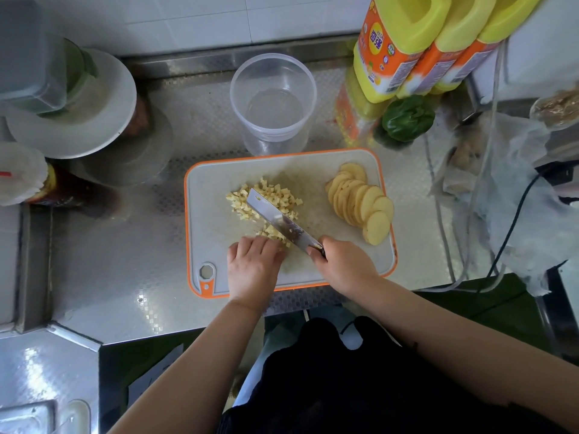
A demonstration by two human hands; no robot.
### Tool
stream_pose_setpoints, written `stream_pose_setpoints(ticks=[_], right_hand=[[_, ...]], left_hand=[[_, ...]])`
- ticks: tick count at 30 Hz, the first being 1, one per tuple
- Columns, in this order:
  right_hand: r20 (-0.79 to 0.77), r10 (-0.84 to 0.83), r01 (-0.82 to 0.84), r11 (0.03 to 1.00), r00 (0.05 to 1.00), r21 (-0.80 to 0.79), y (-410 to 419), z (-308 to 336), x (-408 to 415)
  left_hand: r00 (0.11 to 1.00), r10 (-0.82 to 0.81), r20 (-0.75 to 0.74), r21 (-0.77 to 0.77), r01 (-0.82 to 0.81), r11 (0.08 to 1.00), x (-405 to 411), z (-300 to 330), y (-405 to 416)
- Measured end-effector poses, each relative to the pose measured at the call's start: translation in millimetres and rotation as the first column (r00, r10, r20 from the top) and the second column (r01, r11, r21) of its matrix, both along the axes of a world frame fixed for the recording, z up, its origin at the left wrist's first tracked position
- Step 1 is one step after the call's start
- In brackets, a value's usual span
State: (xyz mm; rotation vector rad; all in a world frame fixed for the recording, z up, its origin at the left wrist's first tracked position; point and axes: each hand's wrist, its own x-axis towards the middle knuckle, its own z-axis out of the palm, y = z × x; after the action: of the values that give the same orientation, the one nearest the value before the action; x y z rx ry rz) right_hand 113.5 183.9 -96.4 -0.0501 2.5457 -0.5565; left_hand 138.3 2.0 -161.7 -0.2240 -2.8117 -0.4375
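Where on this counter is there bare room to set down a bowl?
Bare steel counter left of the cutting board, in front of the white plate. Crowded: cables and plastic bag on the right, clear container and yellow bottles behind.

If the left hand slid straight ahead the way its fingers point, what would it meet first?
Most likely the potato pieces lying right ahead of the left hand, then the knife blade just beyond; depth is hard to judge.

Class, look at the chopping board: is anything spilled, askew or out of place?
Nothing is spilled: the dice and slices all lie on the board. The one oddity is loose cables trailing over the counter right of it.
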Motion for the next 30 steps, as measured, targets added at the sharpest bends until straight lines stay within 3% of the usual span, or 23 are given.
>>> stream_pose_setpoints(ticks=[3,15,20,30], right_hand=[[-0.002,-0.002,0.002,1.000,1.000,-0.001,0.3,-0.8,0.5],[-0.024,0.024,-0.024,0.999,0.999,0.023,-1.8,-2.6,2.3],[-0.086,0.150,-0.141,0.985,0.985,0.104,-3.0,0.1,7.5],[-0.132,0.321,-0.295,0.937,0.938,0.188,-17.3,11.5,10.3]], left_hand=[[0.997,0.068,0.044,0.019,-0.069,0.997,-1.5,-2.9,1.0],[0.999,0.054,0.000,0.085,-0.054,0.995,10.1,-5.4,-3.2],[0.998,-0.045,-0.038,0.152,0.050,0.987,13.8,-7.8,-14.1],[0.999,-0.024,0.024,0.282,0.017,0.959,14.5,-13.7,-11.3]])
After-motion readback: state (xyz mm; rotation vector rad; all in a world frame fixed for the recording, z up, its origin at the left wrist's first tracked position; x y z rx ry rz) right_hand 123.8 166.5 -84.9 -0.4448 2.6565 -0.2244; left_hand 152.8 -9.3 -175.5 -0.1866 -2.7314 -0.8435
